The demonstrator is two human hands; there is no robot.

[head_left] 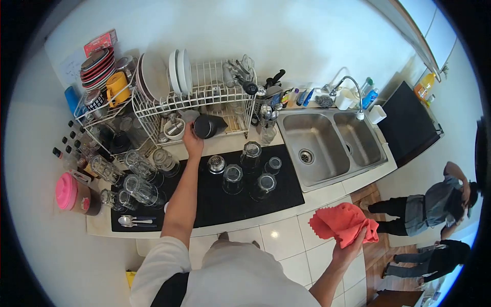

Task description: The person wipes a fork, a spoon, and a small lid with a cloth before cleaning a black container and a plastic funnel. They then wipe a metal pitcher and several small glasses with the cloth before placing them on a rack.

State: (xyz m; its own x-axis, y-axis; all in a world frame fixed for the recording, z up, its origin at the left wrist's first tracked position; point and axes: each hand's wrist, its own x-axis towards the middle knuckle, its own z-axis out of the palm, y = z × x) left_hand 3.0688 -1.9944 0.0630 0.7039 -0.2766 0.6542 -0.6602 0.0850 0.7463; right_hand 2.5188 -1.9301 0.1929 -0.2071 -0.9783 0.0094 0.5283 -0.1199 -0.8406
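Observation:
My left hand [193, 140] reaches to the lower shelf of the white wire rack [209, 94], its fingers closed on a dark cup [206, 126] that lies tilted there. A white bowl [174, 129] with small metal items in it is just left of that hand. Off to the right, over the tiled floor, my right hand [350, 250] grips a bunched red cloth [342, 222]. Upturned glasses [233, 179] and a metal strainer lid [216, 164] rest on the black mat [215, 204] below the rack.
A double steel sink [314, 148] lies to the right. More glasses [140, 189], spoons [135, 221] and a pink-lidded jug [76, 194] are at the left. Plates [153, 77] stand in the rack. Two people [434, 204] are at the far right.

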